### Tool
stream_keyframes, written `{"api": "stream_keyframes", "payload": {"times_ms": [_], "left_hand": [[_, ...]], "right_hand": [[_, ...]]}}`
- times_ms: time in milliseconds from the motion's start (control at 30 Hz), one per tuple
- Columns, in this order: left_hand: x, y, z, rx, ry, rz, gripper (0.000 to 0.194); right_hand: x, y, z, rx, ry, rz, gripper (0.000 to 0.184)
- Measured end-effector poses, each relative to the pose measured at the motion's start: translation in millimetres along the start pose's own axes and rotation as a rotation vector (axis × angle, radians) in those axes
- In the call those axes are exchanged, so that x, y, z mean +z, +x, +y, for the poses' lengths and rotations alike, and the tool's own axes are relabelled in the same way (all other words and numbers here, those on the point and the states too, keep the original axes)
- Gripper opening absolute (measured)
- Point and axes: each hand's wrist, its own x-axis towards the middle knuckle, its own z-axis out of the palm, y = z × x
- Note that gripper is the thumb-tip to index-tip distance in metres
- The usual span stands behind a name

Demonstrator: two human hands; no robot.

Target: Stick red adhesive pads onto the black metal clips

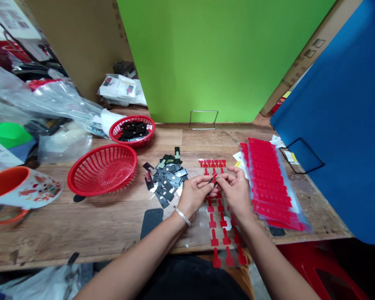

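Note:
My left hand (194, 191), with a bracelet at its wrist, is closed on a small flat black piece (212, 180). A bit of red sticker (215, 176) shows on that piece, and the fingertips of my right hand (236, 191) are closed at its edge. Both hands meet over a clear sheet of red T-shaped stickers (214, 237) that hangs past the table's front edge. Left of my left hand lies a loose heap of flat black pieces (167, 179), some with shiny faces.
Red sticker sheets (267, 175) are stacked at right. To the left stand a red basket (103, 168), a smaller basket of black pieces (133, 141) and an orange-and-white mug (39, 189). Behind the wooden table (112, 225) rise a green panel (218, 62) and a blue panel (340, 125).

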Motion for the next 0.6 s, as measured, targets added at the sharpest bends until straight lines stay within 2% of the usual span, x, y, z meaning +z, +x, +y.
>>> {"api": "stream_keyframes", "payload": {"times_ms": [200,433,533,600], "left_hand": [[-0.5,-2.1,4.2,-0.009,0.047,-0.041,0.029],[-10.9,2.1,-0.3,-0.072,0.024,-0.027,0.026],[-27.7,16.0,17.3,-0.015,0.021,0.022,0.017],[-42.8,29.1,42.3,0.08,0.054,0.092,0.014]], "right_hand": [[-2.1,1.5,8.2,0.156,0.038,-0.122,0.024],[-5.0,9.1,22.6,0.24,0.063,-0.106,0.028],[-13.4,8.2,23.2,0.244,0.02,-0.113,0.032],[-20.7,7.7,25.0,0.256,-0.01,-0.098,0.032]]}}
